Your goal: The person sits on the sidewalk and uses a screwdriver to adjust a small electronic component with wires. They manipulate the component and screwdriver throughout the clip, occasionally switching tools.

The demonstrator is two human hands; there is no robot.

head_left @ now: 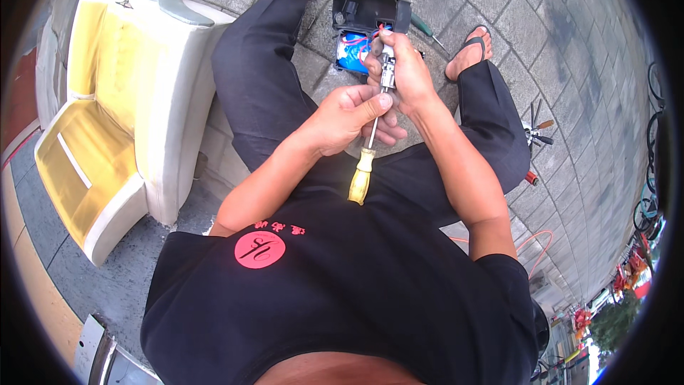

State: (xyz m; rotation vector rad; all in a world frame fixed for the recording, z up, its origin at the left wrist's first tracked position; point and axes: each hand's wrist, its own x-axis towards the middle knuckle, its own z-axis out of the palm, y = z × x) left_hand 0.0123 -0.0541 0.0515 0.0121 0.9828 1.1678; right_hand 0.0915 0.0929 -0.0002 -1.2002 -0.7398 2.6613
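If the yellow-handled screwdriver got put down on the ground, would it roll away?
The yellow-handled screwdriver would probably roll a little, since its handle looks rounded. The thin metal shaft looks stiff, not bendy. The grey stone paving has grooves that would likely stop it soon.

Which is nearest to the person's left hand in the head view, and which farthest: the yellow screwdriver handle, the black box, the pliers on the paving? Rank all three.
From the left hand:
1. Yellow screwdriver handle, just below it.
2. Black box, ahead, between the feet.
3. Pliers, far right on the paving.

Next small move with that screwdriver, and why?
Probably steady the small metal part in the right hand and turn the screwdriver. Its tip already meets the part, the left hand grips the shaft, and the yellow handle hangs free.
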